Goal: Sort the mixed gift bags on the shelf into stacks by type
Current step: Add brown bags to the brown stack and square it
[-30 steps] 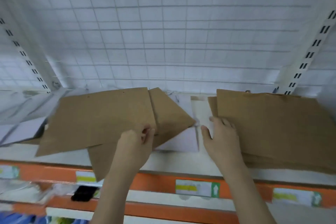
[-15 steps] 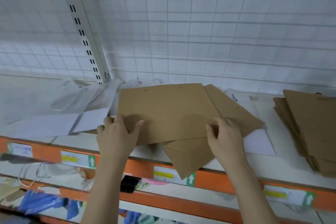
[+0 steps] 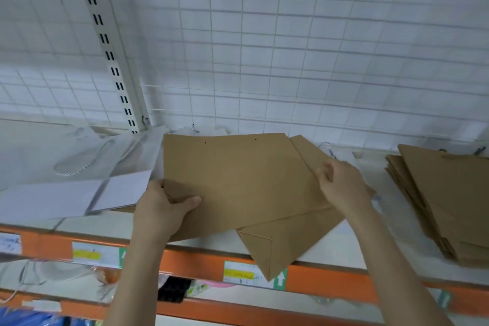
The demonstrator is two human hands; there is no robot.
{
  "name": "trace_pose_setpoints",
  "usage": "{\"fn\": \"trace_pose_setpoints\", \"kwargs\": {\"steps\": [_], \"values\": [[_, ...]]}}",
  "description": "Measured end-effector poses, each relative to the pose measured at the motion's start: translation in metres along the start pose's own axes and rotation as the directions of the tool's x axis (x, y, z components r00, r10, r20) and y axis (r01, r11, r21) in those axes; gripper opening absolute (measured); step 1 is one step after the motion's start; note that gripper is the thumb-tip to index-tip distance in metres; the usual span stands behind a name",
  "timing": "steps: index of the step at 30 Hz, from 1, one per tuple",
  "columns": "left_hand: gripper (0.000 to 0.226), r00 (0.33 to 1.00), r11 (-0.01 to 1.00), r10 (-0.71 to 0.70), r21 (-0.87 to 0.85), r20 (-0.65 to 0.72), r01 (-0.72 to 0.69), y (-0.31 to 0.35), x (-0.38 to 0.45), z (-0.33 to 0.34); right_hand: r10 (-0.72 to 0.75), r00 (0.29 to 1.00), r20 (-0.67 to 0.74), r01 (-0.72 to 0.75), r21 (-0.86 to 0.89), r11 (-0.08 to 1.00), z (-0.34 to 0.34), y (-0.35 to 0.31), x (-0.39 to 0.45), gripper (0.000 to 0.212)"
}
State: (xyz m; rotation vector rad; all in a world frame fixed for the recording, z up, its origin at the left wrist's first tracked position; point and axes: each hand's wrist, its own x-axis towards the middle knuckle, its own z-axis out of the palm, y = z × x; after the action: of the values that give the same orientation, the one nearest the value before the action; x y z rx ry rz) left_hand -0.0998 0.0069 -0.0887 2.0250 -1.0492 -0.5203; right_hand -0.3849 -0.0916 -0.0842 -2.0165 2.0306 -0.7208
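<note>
Half a second before, my left hand (image 3: 161, 209) had lain at the near edge of the top brown bag (image 3: 238, 180); now its thumb was curled over the lower left corner, pinching it, and my right hand (image 3: 341, 188) had slid up the right edge, its fingers curled there, though blur hid how firmly they held. I judged the bag ready to lift across to the brown stack (image 3: 444, 198) at the right of the shelf (image 3: 330, 251). The bag was flat kraft paper, matte, stiff and sharply creased, with two small punched holes near its far edge. A second brown bag (image 3: 277, 246) lay under it, one corner jutting past the orange shelf front. To the left, glossy white bags (image 3: 66, 193) with twisted cord handles lay loosely overlapped, still unsorted.
</note>
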Motion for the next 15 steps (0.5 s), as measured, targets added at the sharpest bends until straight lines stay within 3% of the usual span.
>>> {"fn": "trace_pose_setpoints", "kwargs": {"steps": [5, 8, 10, 15], "values": [[0.065, 0.992, 0.998, 0.058, 0.016, -0.109, -0.056, -0.005, -0.002, -0.003, 0.082, 0.988, 0.129, -0.062, -0.155, 0.986, -0.01, 0.026, 0.044, 0.052], [0.049, 0.991, 0.983, 0.077, -0.156, -0.112, -0.094, -0.003, -0.007, -0.008, 0.17, 0.947, 0.274, -0.108, -0.225, 0.968, -0.012, 0.039, 0.055, 0.073], [0.041, 0.99, 0.962, 0.107, -0.242, -0.091, -0.126, -0.002, -0.01, -0.012, 0.181, 0.93, 0.321, -0.116, -0.211, 0.971, -0.013, 0.041, 0.057, 0.074], [0.051, 0.966, 0.942, 0.245, -0.217, -0.083, -0.257, -0.001, -0.011, -0.019, 0.183, 0.9, 0.396, -0.163, -0.084, 0.983, -0.021, 0.035, 0.054, 0.065]]}}
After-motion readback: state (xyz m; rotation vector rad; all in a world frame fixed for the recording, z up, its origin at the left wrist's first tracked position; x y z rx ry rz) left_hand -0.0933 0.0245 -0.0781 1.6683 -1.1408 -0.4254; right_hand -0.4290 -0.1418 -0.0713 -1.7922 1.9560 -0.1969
